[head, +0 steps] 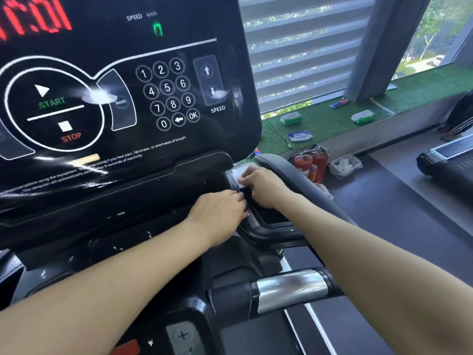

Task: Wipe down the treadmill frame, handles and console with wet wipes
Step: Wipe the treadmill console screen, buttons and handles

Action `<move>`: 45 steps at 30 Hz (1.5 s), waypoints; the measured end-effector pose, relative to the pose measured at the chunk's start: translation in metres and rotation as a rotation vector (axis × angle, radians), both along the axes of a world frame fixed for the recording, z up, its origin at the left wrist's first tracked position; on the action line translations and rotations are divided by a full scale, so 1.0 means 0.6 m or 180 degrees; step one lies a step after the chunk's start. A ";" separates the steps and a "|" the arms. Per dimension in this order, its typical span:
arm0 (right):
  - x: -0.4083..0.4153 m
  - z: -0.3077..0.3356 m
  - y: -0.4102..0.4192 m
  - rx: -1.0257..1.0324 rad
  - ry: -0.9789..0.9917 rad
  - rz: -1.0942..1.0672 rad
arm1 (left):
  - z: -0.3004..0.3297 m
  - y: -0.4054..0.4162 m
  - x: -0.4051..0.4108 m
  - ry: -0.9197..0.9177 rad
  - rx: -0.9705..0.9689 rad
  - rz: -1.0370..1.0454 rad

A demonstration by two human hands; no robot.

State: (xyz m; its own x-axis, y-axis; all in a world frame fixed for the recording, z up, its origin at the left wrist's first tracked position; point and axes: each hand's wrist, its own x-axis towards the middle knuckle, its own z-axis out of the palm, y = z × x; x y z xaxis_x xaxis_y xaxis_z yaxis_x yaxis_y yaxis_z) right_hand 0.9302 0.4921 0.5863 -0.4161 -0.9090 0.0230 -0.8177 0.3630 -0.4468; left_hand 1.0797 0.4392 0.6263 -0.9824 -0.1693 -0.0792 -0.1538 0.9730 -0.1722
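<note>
While hands (240,196) meet, wipe (239,173) lies flat.

i see the black treadmill console (122,103), lit and smeared with wet streaks, tilted over the frame. a crumpled white wet wipe (239,173) lies at its lower right corner, against the curved grey handle (289,172).
</note>
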 end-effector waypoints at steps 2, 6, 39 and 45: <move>0.015 0.001 0.004 -0.0143 -0.0157 0.0126 | 0.007 -0.005 0.021 -0.0020 -0.0040 0.0041; 0.036 0.009 0.034 -0.0193 -0.0390 0.0212 | 0.016 -0.004 0.048 -0.0250 0.0145 0.0159; 0.062 0.022 0.116 0.0074 -0.0499 0.0264 | 0.012 -0.026 0.029 -0.0564 0.0460 0.0224; 0.065 0.014 0.133 0.0059 -0.0457 0.0317 | 0.020 -0.021 0.032 -0.0536 0.0456 0.0170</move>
